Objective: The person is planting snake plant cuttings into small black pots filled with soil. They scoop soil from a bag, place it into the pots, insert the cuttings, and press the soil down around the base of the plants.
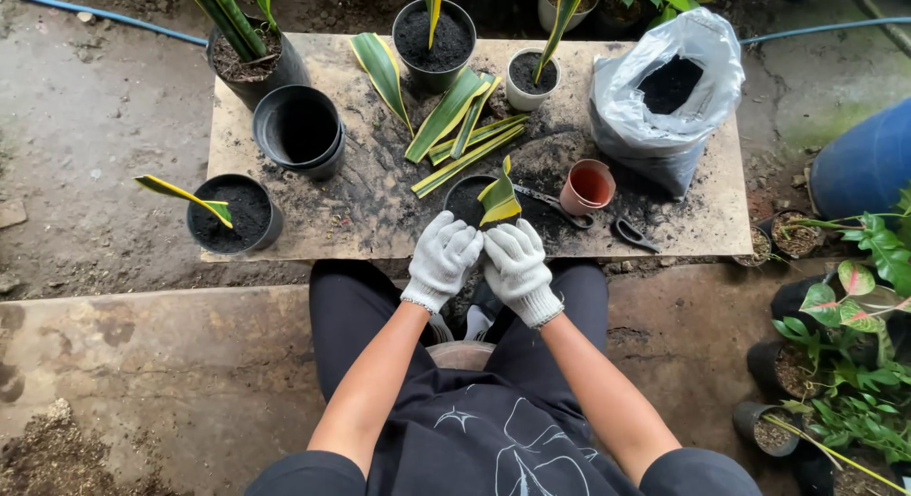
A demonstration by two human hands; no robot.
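My left hand (443,257) and my right hand (517,265), both in white work gloves, are pressed around the near rim of a small black pot (464,198) filled with dark soil. A short green and yellow leaf cutting (499,198) stands upright in that pot, right above my fingers. The pot sits at the front edge of a soil-dusted wooden board (285,225). Several loose long leaf cuttings (458,128) lie on the board just beyond the pot.
A small terracotta pot (588,186) and black scissors (629,233) lie right of my hands. A plastic bag of soil (664,88) stands at the right. Empty stacked black pots (302,131) and planted pots (231,212) are at the left and back. Potted plants (845,363) crowd the right side.
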